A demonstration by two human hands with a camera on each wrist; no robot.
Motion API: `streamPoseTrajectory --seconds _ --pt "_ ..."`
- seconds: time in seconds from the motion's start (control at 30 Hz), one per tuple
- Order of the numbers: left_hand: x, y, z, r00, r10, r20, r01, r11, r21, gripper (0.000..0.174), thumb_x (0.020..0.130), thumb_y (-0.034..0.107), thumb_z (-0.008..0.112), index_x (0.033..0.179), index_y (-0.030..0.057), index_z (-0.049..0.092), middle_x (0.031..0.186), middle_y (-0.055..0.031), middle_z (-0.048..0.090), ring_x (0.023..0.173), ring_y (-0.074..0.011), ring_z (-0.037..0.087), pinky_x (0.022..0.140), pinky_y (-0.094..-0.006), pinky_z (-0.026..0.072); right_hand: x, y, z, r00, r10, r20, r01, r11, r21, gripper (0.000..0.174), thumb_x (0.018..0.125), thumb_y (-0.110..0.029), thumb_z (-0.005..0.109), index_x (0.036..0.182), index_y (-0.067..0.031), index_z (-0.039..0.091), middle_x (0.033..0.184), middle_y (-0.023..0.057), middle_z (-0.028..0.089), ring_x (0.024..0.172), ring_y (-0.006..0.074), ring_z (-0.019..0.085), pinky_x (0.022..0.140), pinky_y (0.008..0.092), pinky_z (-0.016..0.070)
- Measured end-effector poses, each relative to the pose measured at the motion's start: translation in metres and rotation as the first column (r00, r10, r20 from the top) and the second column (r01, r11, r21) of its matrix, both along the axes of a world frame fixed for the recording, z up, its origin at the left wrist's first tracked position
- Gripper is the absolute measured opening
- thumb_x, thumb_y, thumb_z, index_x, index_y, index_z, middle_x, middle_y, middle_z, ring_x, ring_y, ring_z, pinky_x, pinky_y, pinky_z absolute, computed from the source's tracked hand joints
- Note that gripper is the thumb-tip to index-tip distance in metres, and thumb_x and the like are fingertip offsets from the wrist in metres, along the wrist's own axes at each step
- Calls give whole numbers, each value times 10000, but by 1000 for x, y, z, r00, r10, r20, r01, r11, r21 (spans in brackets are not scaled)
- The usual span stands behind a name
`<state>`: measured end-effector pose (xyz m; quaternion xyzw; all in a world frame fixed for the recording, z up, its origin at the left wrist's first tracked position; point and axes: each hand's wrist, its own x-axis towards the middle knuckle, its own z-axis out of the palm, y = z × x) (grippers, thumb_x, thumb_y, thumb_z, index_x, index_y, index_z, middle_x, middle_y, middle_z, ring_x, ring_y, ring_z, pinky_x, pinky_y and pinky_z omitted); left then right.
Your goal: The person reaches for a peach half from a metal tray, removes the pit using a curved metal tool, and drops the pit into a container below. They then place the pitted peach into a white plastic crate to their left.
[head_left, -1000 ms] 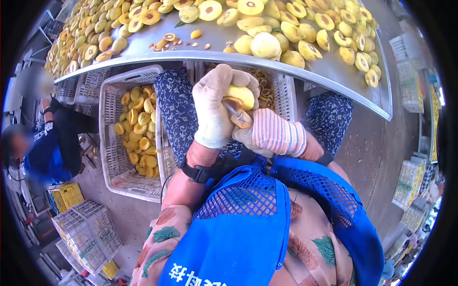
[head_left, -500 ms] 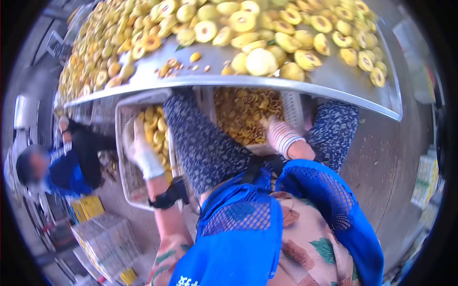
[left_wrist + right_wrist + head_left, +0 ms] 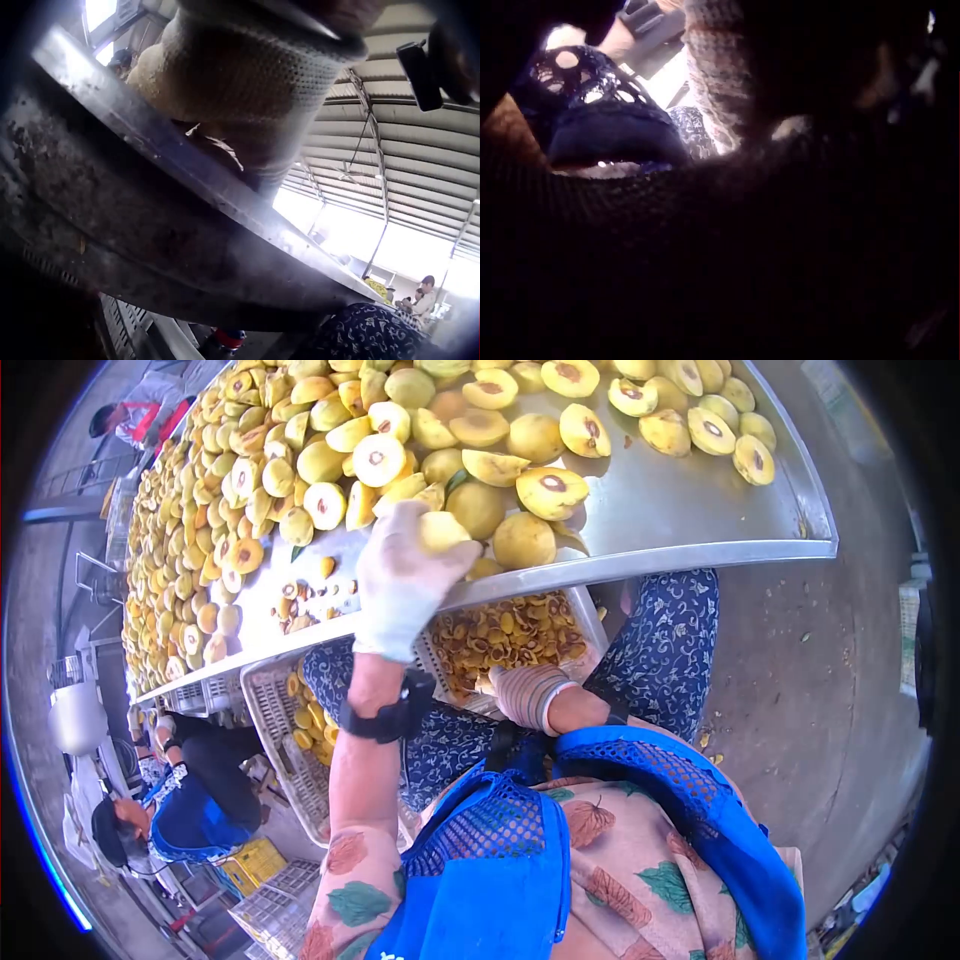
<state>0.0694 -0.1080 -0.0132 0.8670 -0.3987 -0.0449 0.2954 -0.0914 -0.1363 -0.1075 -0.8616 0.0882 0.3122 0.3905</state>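
My left hand (image 3: 405, 575), in a white knitted glove, reaches over the table's front edge and grips a yellow peach half (image 3: 442, 532) among the fruit. In the left wrist view the glove (image 3: 225, 82) shows above the metal rim; the fruit is hidden there. My right hand (image 3: 530, 695), in a striped glove, is curled over the near edge of a crate of pits and scraps (image 3: 505, 640). The metal-shafted pitting tool seen in it earlier is mostly hidden by the hand. The right wrist view is largely dark.
The metal table (image 3: 690, 510) carries many whole and halved peaches (image 3: 320, 460), with loose pits (image 3: 300, 605) near its front. A white crate (image 3: 285, 745) of peach halves stands left of my legs. Another person (image 3: 190, 800) sits at the far left.
The hands were together at a peach half with the pitting tool. They parted, the left going over the crate of halves, then up to the table and onto a peach half. The right stays over the scraps.
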Motion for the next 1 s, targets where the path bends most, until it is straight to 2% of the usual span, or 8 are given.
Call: streamPoseTrajectory --seconds 0.03,0.1,0.2,0.27,0.33,0.43,0.57,1.0 --pt "10 12 1 952 105 -288 -127 990 -58 488 684 255 697 1072 -12 568 949 -163 623 882 -232 611 779 -304 489 1 -1 4 998 -59 18 58 998 24 283 843 -169 478 1051 16 531 922 229 642 857 361 637 716 450 492" --pt "18 39 12 737 -49 -674 -287 880 -378 449 813 244 594 1161 -29 515 1075 -145 596 932 -213 599 767 -308 500 4 2 2 977 -172 128 166 985 54 308 878 -273 469 990 11 506 772 261 621 739 404 621 669 489 473" --pt "10 77 14 440 -400 -804 -581 556 -594 556 888 405 499 1215 -42 442 1113 -183 560 955 -302 571 773 -393 490 14 3 27 939 -339 59 333 938 96 364 850 -310 526 1013 15 508 868 261 621 813 398 617 711 476 472" --pt "-3 94 20 274 -573 -772 -665 467 -583 540 901 425 466 1203 -22 457 1084 -191 563 929 -323 565 766 -408 487 10 12 36 775 -426 467 336 903 267 359 817 -302 606 995 -6 507 786 258 593 787 402 603 656 476 476" --pt "-24 100 20 327 -524 -787 -748 365 -554 519 914 438 423 1177 -7 478 1085 -207 557 930 -327 564 774 -434 492 11 16 60 562 -122 818 168 985 31 303 821 -263 604 957 -9 510 696 235 584 697 385 610 564 462 478" --pt "-47 107 23 330 -559 -760 -797 266 -542 452 940 369 393 1197 5 471 1052 -174 569 905 -297 590 780 -438 516 21 38 91 598 -390 700 370 909 190 267 836 -265 576 907 -17 504 615 206 578 589 369 605 494 455 470" --pt "-63 113 25 497 -403 -768 -756 234 -612 467 938 351 359 1227 0 463 1117 -199 551 984 -331 559 859 -459 478 32 55 100 604 -179 777 368 927 -72 259 864 -279 518 883 -22 485 588 183 584 547 363 601 485 457 477" --pt "-71 117 26 598 -323 -733 -670 300 -679 499 928 443 423 1164 6 456 926 -163 571 815 -261 588 737 -352 493 29 66 90 609 -166 775 271 963 -7 235 825 -193 512 890 32 506 616 209 589 600 342 619 521 443 486"
